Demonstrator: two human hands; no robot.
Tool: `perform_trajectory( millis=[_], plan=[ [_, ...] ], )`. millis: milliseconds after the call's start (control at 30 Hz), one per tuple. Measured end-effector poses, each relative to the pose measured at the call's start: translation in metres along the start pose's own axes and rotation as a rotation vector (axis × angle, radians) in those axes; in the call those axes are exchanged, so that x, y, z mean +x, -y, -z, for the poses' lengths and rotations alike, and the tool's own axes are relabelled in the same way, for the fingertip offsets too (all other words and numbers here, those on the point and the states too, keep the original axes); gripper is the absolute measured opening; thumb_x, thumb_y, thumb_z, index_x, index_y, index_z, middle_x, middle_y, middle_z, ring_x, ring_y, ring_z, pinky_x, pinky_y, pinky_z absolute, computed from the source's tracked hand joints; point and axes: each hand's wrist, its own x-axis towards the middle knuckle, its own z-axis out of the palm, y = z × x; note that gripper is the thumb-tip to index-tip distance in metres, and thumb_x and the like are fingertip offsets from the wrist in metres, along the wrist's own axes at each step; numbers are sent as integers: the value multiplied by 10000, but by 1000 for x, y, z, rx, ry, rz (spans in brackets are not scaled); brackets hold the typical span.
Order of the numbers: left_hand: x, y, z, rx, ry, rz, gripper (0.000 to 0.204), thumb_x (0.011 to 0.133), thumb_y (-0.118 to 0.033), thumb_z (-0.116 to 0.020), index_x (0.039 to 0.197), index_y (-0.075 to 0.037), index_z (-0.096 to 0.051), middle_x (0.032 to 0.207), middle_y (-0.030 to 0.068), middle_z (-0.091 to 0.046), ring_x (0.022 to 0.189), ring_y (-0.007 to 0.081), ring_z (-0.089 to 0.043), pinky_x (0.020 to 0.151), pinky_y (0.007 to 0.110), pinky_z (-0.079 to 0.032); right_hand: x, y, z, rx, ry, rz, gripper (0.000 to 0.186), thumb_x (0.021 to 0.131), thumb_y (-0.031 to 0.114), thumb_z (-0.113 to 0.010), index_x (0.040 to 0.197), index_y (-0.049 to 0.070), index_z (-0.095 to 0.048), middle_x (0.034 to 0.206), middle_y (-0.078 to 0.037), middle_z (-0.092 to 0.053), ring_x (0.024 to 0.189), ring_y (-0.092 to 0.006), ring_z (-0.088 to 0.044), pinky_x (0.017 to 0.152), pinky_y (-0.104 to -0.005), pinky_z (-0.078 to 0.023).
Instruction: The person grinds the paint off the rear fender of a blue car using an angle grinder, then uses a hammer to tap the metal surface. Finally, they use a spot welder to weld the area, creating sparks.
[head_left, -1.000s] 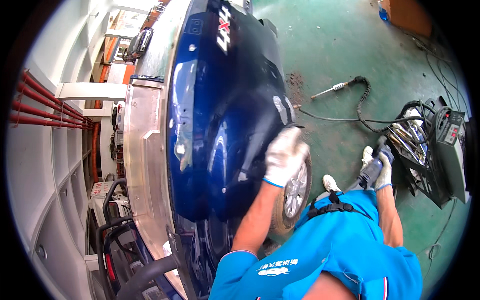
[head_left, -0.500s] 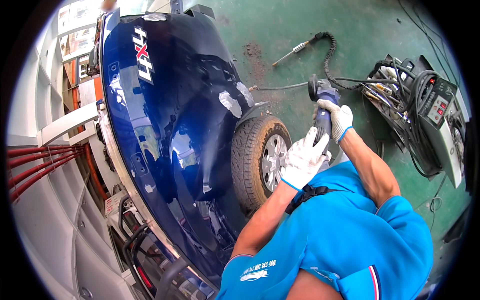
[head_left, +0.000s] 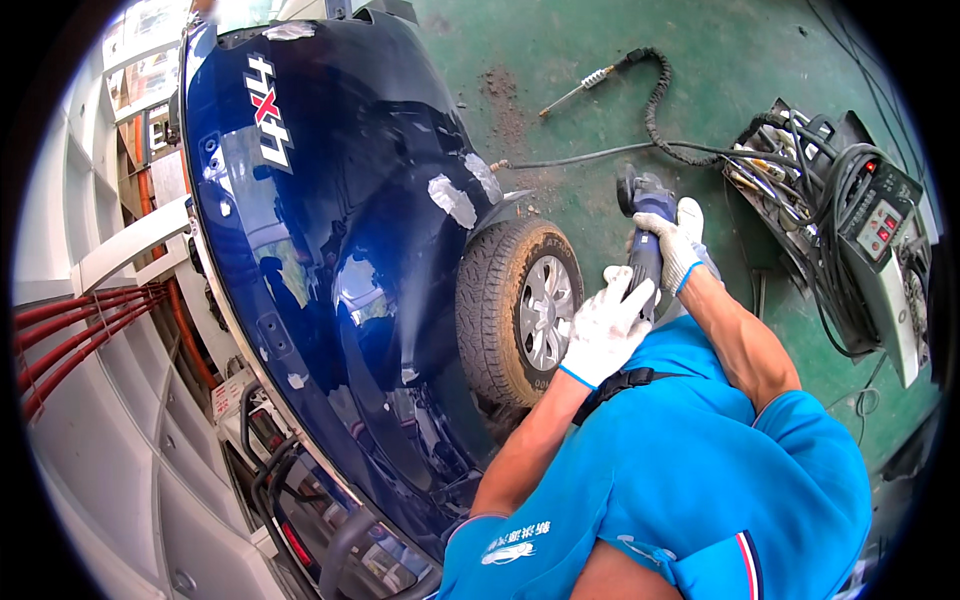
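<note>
An angle grinder with a dark blue body is held out in front of me, its disc end pointing forward. My right hand, in a white glove with blue cuff, grips its upper body. My left hand, gloved alike, holds the rear of the body lower down. Just left of the tool are a tyre with a silver wheel and a dark blue vehicle body panel with bare, scuffed patches above the wheel arch and a white-and-red decal.
A black-and-silver machine with coiled cables stands right on the green floor. A braided hose with metal nozzle lies ahead, near dark debris. White wall panels, red pipes and black tubular bars are at left.
My left hand left the panel a second ago and joined my right on the grinder, which came up and inward. The view has shifted; since half a second ago little else differs.
</note>
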Motion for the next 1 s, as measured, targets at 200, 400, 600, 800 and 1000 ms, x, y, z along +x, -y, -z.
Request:
perform_trajectory(
  millis=[200, 400, 600, 800, 1000],
  plan=[
    [-18, 44, -19, -624, -115, 400, 588, 987, -215, -699, 1497, 15, -515, 1464, 232, -586, 1375, 318, -567, 1146, 398, -450, 18, -14, -15, -74, 122, -28, 234, 853, 217, -784, 963, 49, -664, 787, -104, -679, 661, -220, -664, 635, -381, -571],
    [-3, 127, -28, -1243, -308, 766, 590, 1068, -351, -623, 1533, -17, -480, 1449, 136, -590, 1324, 228, -571, 1098, 375, -472, 30, -39, -69, -314, 225, 63, 318, 789, 171, -822, 1042, 39, -682, 850, -50, -666, 713, -168, -654, 686, -337, -567],
    [13, 195, -33, -1612, -329, 719, 614, 1067, -507, -534, 1454, -29, -530, 1429, 125, -600, 1321, 270, -564, 1159, 456, -400, 81, -113, -108, -410, 366, 119, 362, 759, 180, -815, 1087, 51, -732, 959, -39, -721, 843, -134, -656, 808, -333, -562],
    [-17, 242, -22, -1599, -488, 827, 548, 1013, -425, -653, 1377, -20, -595, 1316, 109, -669, 1239, 246, -614, 1099, 432, -445, 108, -161, -141, -342, 462, -5, 363, 735, 147, -779, 1074, 29, -731, 934, -40, -721, 877, -123, -634, 833, -313, -533],
    [-12, 266, -8, -1440, -523, 834, 482, 1011, -402, -652, 1313, -26, -635, 1263, 96, -691, 1186, 216, -637, 1061, 404, -469, 124, -179, -164, -384, 416, 25, 351, 753, 181, -772, 1069, 33, -728, 917, -53, -721, 859, -143, -646, 822, -324, -536]
  ],
)
